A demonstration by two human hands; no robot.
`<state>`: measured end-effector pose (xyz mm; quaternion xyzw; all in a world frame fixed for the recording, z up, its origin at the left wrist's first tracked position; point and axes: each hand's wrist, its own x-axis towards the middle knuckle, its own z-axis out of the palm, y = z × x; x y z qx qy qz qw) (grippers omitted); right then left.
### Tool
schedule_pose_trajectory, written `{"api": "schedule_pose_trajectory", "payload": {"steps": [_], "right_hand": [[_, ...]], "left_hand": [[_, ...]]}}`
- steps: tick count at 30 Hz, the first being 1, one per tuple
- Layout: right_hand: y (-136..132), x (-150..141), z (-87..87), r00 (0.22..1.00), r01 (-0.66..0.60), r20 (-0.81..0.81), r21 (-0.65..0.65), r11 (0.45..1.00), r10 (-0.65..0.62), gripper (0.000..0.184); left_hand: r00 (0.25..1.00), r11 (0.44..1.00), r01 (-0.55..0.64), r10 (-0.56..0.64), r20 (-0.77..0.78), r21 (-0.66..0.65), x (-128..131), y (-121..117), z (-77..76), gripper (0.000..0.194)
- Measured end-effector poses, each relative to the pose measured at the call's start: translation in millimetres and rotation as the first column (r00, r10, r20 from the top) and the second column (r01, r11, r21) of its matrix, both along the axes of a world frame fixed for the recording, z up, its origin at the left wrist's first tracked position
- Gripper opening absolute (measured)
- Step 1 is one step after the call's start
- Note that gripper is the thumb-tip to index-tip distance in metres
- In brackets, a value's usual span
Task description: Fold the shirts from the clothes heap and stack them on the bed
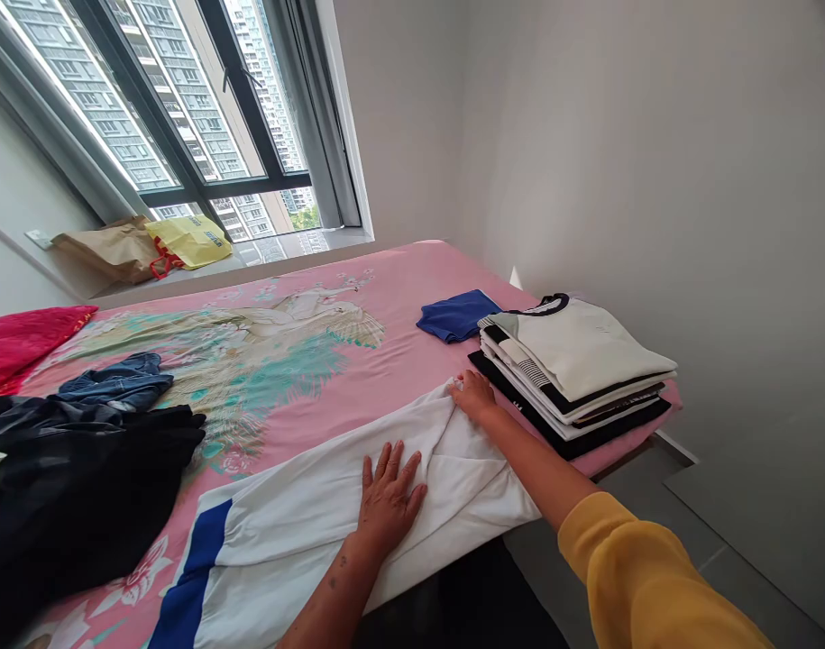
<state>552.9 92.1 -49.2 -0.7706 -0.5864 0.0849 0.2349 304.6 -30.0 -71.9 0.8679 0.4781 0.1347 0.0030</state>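
A white garment [297,505] with a wide blue band at its left end lies spread along the near edge of the bed; its exact kind is unclear. My left hand [389,496] rests flat on the middle of it, fingers spread. At the garment's far right corner, my right hand [476,397] has its fingers curled over the edge, gripping the cloth. Just right of that hand stands a stack of folded clothes [588,347], with a cream shirt with a black collar on top. A folded blue garment [456,315] lies behind the stack.
On the left of the pink patterned bedsheet [398,370] are a black garment [80,505], jeans [118,383] and a red pillow [30,342]. A brown paper bag [111,248] and a yellow bag [192,242] sit on the windowsill. A wall rises on the right.
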Motion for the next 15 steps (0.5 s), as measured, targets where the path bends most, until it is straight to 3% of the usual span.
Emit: {"api": "schedule_pose_trajectory", "payload": {"steps": [3, 6, 9, 11, 13, 15], "right_hand": [[-10, -2, 3.7, 0.998, -0.056, 0.002, 0.042, 0.998, 0.056, 0.036], [-37, -27, 9.6, 0.971, -0.241, 0.031, 0.107, 0.965, 0.239, 0.035], [-69, -60, 6.3, 0.851, -0.524, 0.118, 0.132, 0.841, 0.512, 0.043], [-82, -73, -1.7, 0.778, -0.621, 0.147, 0.031, 0.783, 0.611, 0.048], [-87, -75, -9.9, 0.805, -0.565, 0.136, -0.119, 0.816, 0.577, 0.051], [-88, -69, -14.7, 0.872, -0.433, 0.154, -0.203, 0.878, 0.466, 0.051]], "left_hand": [[1.000, 1.000, 0.008, -0.008, 0.001, 0.005, -1, -2, -1.7, 0.051], [1.000, 1.000, 0.001, -0.001, 0.005, -0.001, 0, -1, -2.1, 0.053], [1.000, 1.000, -0.002, 0.002, 0.004, -0.014, 3, -1, -2.4, 0.055], [1.000, 1.000, 0.006, -0.006, -0.005, -0.029, -1, -4, -1.1, 0.057], [1.000, 0.999, 0.015, -0.016, -0.022, -0.042, -13, -13, 1.7, 0.059], [0.999, 0.998, 0.023, -0.025, -0.041, -0.051, -34, -29, 5.3, 0.061]]}}
